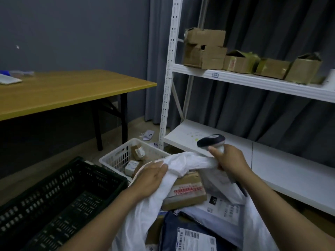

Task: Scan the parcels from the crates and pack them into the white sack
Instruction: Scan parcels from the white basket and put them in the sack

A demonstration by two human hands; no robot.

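The white sack (183, 163) is gaping open between the two forearms, its thin, crinkled rim bunching into a rope from hand to hand. Inside it a taped cardboard parcel (184, 193), a white mailer (223, 212) and a dark blue mailer (181, 225) are lying piled together. The left hand (154, 176) is gripping the rim, fingers lying almost straight along it. The right hand (230, 160) is clutching the barcode scanner (211, 140) together with the rim's other end.

We have the sack (183, 160) at six, parcels (184, 194) inside; near crate (54, 196) at eight, far crate (116, 158) eleven, table (63, 89) ten, shelf (253, 80) two.
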